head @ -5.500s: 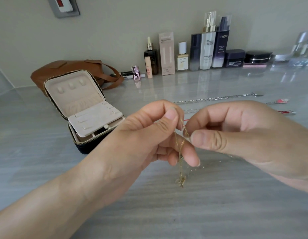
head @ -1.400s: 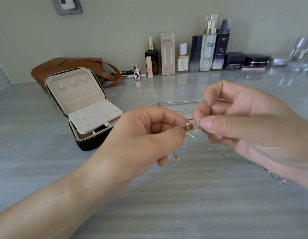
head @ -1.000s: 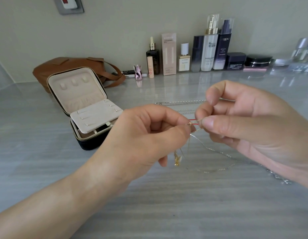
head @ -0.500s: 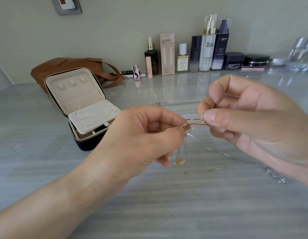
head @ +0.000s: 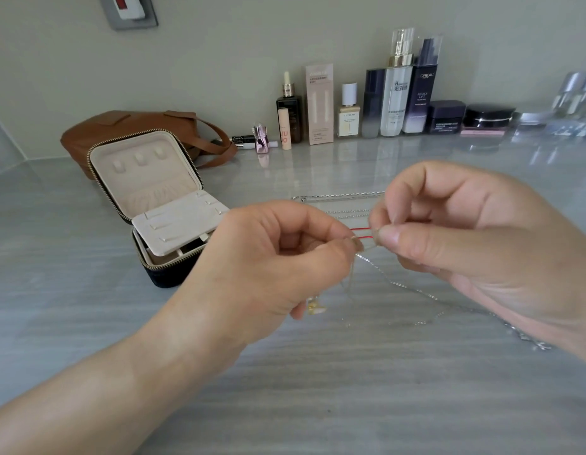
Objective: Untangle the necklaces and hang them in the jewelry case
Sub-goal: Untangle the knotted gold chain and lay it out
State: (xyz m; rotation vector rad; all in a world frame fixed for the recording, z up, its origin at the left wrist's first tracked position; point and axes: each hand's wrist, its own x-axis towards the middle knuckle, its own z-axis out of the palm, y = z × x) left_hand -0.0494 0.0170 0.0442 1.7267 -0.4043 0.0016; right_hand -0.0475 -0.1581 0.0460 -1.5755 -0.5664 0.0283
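Your left hand (head: pixel 268 257) and right hand (head: pixel 465 244) both pinch the gold necklace (head: pixel 350 274), fingertips nearly touching. Its pendant (head: pixel 315 308) hangs under your left fingers. A silver chain (head: pixel 413 290) trails from the pinch, down-right onto the counter (head: pixel 350 389). Red cord (head: pixel 362 233) shows between your hands; can't tell if it's held. The jewelry case (head: pixel 160 205) is open, well left of your left hand.

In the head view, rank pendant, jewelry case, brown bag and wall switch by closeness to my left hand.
1. Pendant, hanging just below the left hand.
2. Jewelry case, to its left.
3. Brown bag, behind the case.
4. Wall switch, top left.
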